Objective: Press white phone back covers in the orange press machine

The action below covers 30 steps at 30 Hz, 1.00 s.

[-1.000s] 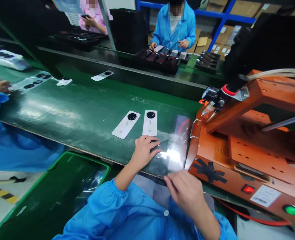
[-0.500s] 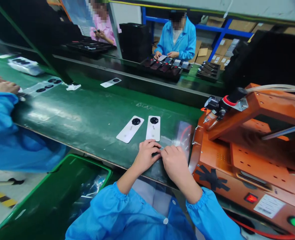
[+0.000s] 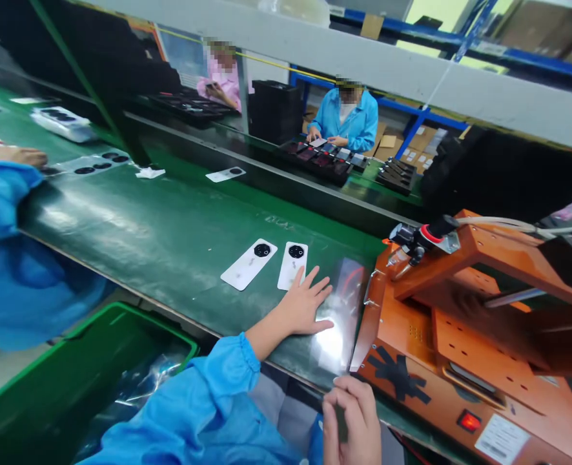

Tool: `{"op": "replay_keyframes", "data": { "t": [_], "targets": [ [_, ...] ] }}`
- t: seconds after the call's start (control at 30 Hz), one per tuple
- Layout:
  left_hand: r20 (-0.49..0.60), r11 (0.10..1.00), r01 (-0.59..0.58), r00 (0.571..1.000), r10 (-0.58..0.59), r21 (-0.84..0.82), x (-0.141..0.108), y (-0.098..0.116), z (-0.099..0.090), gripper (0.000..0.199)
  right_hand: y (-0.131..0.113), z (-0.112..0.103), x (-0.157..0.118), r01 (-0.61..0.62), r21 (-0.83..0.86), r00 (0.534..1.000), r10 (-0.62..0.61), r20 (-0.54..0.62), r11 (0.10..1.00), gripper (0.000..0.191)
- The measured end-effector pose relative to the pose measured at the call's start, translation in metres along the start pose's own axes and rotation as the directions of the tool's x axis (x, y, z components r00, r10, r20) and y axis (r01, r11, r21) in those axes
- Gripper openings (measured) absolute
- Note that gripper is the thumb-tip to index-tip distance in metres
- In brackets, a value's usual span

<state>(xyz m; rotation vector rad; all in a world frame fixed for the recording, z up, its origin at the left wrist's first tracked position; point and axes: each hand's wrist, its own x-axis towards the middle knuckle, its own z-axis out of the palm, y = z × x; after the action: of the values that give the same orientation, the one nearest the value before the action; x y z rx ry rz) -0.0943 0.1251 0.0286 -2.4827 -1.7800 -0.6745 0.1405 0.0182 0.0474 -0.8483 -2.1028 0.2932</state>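
My left hand (image 3: 303, 307) is open, its fingers spread over the green bench by the lower part of a white phone back cover (image 3: 293, 265). Left of it lies a second white phone back cover (image 3: 250, 265), tilted, with a round black camera ring at its top. My right hand (image 3: 352, 420) is low in the view, off the bench's front edge. Its fingers curl round towards the thumb in a pinch; anything between the tips is too small to make out. A clear film sheet (image 3: 347, 303) lies right of my left hand, with a bright reflection.
An orange press machine (image 3: 460, 323) stands close on the right. A green bin (image 3: 170, 323) sits below the bench, left. Farther along are another white cover (image 3: 225, 174) and a film strip with black rings (image 3: 95, 165). A co-worker's hand (image 3: 22, 156) works at far left.
My two hands were together at the near end of the right cover. They have parted: the left has spread open, the right has come back towards my body. The view has tilted up.
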Motion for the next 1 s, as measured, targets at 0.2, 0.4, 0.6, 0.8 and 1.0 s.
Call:
{"op": "replay_keyframes", "data": {
  "t": [0.2,0.4,0.6,0.8,1.0],
  "targets": [
    [-0.065,0.953,0.286,0.957,-0.281,0.096,-0.045,-0.023,-0.019,0.081,-0.001,0.0,0.022,-0.196,0.285,0.97,0.142,0.199,0.938,0.012],
    [-0.038,0.973,0.219,0.975,-0.217,0.071,-0.133,0.042,-0.015,0.078,0.004,0.022,0.077,-0.425,0.53,0.9,0.282,0.331,0.734,0.026],
    [-0.059,0.98,0.2,0.978,-0.201,-0.01,-0.154,0.071,-0.001,0.072,0.034,0.068,0.119,-0.471,0.365,0.864,0.336,0.376,0.803,0.027],
    [-0.231,0.973,0.226,0.945,-0.23,-0.043,-0.169,0.036,0.029,0.074,0.046,0.086,0.135,-0.441,0.222,0.858,0.335,0.39,0.87,0.029],
    [-0.334,0.97,0.238,0.912,-0.238,-0.041,-0.176,0.03,0.067,0.061,0.047,0.102,0.134,-0.431,0.164,0.825,0.313,0.471,0.887,0.027]
  ]
}}
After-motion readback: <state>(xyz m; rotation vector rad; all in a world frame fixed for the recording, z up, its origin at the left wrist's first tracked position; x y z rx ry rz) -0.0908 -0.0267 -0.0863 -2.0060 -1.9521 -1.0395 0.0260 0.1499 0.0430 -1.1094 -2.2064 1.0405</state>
